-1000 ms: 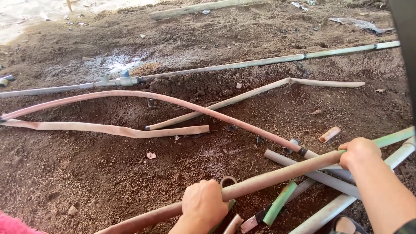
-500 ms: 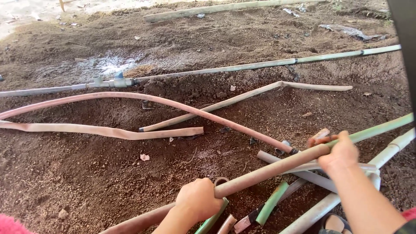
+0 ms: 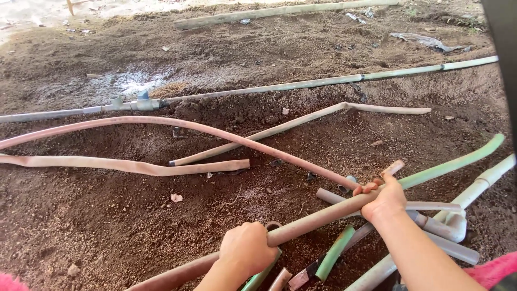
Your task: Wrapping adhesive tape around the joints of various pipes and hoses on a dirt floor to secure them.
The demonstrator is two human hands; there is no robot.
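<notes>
Brown pipe (image 3: 318,218) is running diagonally between both fists: left hand (image 3: 247,250) is gripping its lower stretch, right hand (image 3: 383,200) closing round the upper end, beyond.

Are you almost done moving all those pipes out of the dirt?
Not nearly. In hand: the left hand and right hand both grip one long brownish plastic pipe, lifted above a heap of grey and green pipe pieces. Left on the soil: a long curved pinkish hose, a flattened pinkish hose and a bent beige pipe. Nothing looks sorted yet.
</notes>
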